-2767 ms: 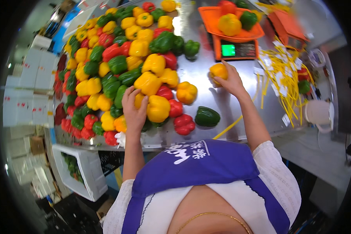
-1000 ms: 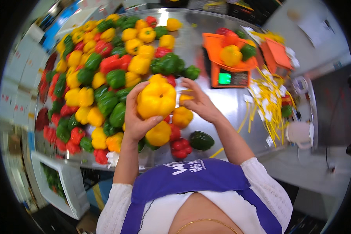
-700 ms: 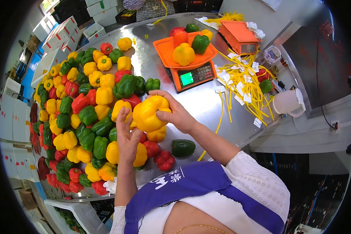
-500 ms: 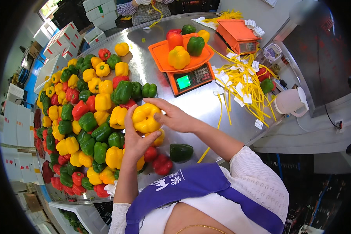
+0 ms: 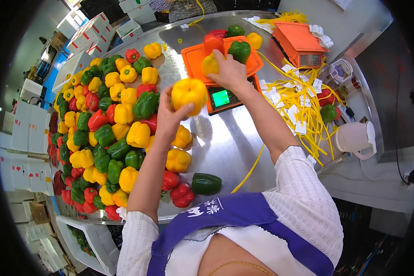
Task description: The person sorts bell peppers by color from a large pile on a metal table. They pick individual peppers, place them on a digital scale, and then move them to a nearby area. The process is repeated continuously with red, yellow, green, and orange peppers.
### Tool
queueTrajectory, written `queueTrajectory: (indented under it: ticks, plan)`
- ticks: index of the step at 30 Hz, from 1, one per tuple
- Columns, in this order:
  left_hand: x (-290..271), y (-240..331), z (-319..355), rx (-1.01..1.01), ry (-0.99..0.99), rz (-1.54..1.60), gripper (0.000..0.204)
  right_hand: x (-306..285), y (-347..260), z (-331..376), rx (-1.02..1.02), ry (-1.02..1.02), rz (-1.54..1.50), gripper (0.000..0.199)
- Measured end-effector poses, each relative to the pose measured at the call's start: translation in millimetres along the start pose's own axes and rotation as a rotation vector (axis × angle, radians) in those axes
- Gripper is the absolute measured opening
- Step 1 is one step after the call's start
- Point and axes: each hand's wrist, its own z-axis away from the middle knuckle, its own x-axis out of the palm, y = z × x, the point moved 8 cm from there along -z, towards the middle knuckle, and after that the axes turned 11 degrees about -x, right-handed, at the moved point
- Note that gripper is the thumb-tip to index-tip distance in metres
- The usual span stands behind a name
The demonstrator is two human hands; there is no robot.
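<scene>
A yellow bell pepper [image 5: 189,95] is gripped by my left hand [image 5: 167,120], raised above the metal table just in front of the scale. My right hand [image 5: 230,71] reaches over the orange scale tray [image 5: 193,57], its fingers closed round a second yellow bell pepper [image 5: 210,65] that they partly cover. Also on that tray are a red bell pepper [image 5: 213,43] and a green bell pepper [image 5: 239,51]. Below the tray, the scale's green-lit display [image 5: 221,98] shows, with my right forearm partly hiding the keypad.
A large pile of mixed peppers [image 5: 105,135] covers the table's left side. Yellow ties with white tags [image 5: 303,108] lie at the right, near an orange device [image 5: 299,39] and a pale kettle [image 5: 355,138]. Across the table stands another person [image 5: 192,10].
My right hand has left the pepper that both hands held and moved forward to the yellow pepper on the scale. My left hand has carried its pepper forward, towards the scale.
</scene>
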Motion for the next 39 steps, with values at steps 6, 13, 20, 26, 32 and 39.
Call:
queueTrajectory:
  ticks: [6,13,20,26,32,39]
  plan:
    - [19,9,-74,0.119,0.235,-0.169,0.082,-26,35,32,-0.06,0.341,-0.134,0.061]
    - [60,-32,-130,0.19,0.277,-0.463,0.086,-46,67,133,0.052,0.284,-0.519,0.054]
    - [51,-23,-101,0.34,0.323,-0.957,0.1,8,54,242,0.21,0.025,-0.645,0.054]
    - [-22,39,38,0.261,0.325,-0.853,0.08,30,-8,263,0.035,-0.017,-0.607,0.057]
    - [-92,-4,142,0.2,0.528,-1.202,0.08,56,-67,249,-0.251,-0.023,-0.608,0.058]
    - [-102,-6,164,0.124,0.548,-1.107,0.069,79,-114,247,-0.368,-0.146,-0.655,0.061]
